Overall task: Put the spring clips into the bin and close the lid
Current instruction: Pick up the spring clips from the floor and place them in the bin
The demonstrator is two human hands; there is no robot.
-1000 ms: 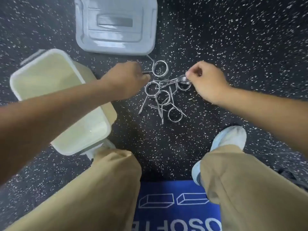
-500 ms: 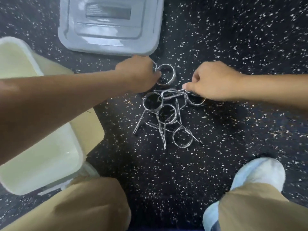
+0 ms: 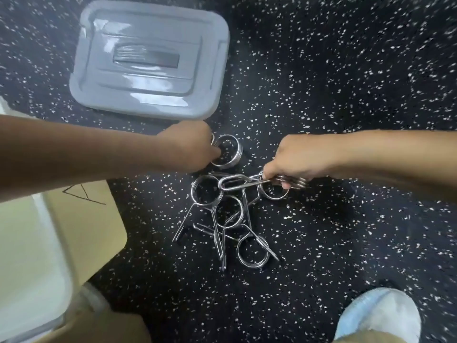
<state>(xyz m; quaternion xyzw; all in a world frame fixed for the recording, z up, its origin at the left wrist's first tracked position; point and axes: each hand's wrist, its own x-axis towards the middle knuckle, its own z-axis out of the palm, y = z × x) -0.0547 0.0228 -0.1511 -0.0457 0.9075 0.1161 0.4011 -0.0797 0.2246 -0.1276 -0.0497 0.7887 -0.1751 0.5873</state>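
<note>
Both forearms bare, no sleeves, no watch or rings seen on left hand [image 3: 188, 147] or right hand [image 3: 300, 160]. Tan trousers [image 3: 103, 328] on both legs, well below the hands. White shoe w/ pale blue tint [image 3: 380, 313] below right hand, blurred.

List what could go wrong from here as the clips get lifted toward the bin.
1. The clip in the right hand has its handles threaded through the tangled pile; lifting may drag others up, then drop them.
2. The left hand grips only one edge of its clip; it could slip.
3. The bin sits mostly out of frame, so tosses may miss.
</note>
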